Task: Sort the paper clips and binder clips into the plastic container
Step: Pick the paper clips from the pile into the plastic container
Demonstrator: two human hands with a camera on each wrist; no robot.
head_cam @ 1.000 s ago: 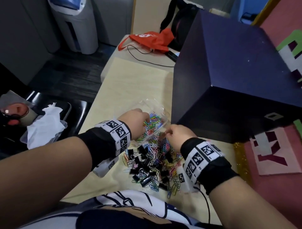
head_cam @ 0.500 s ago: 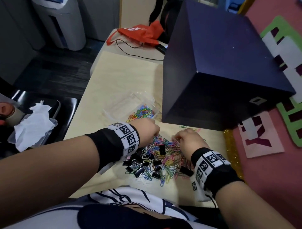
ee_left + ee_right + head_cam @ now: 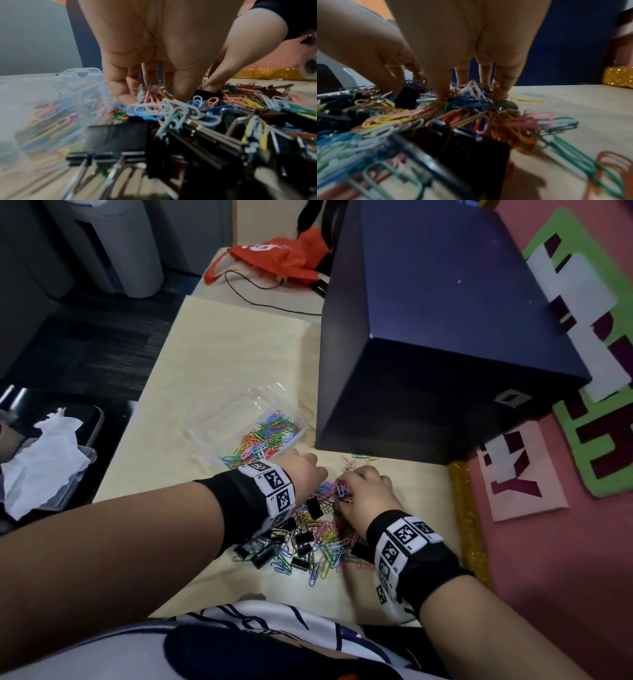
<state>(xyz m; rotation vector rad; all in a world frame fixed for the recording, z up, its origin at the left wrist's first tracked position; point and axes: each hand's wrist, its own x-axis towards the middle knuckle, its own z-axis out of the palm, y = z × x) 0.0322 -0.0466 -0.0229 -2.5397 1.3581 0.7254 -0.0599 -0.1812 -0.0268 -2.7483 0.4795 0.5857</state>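
A clear plastic container [image 3: 239, 419] stands on the table with coloured paper clips [image 3: 270, 434] in its right compartment. Just in front of it lies a mixed pile of paper clips [image 3: 325, 539] and black binder clips [image 3: 265, 556]. Both hands reach down into the far side of the pile. My left hand [image 3: 308, 470] closes its fingers [image 3: 123, 93] and thumb on a tuft of paper clips [image 3: 154, 92]. My right hand [image 3: 366, 487] pinches a mound of paper clips [image 3: 471, 88] between its thumb and fingers [image 3: 500, 92]. The fingertips are buried in the clips.
A large dark blue box [image 3: 445, 337] stands right behind the pile. An orange bag [image 3: 284, 258] and a black cable [image 3: 260, 299] lie at the table's far end. A gold glitter strip [image 3: 466, 525] edges the right side. To the left, a chair holds a tub of tissue [image 3: 44, 460].
Both hands have come back from the container to the loose pile and now dig their fingers into it. The head view has shifted down and to the right.
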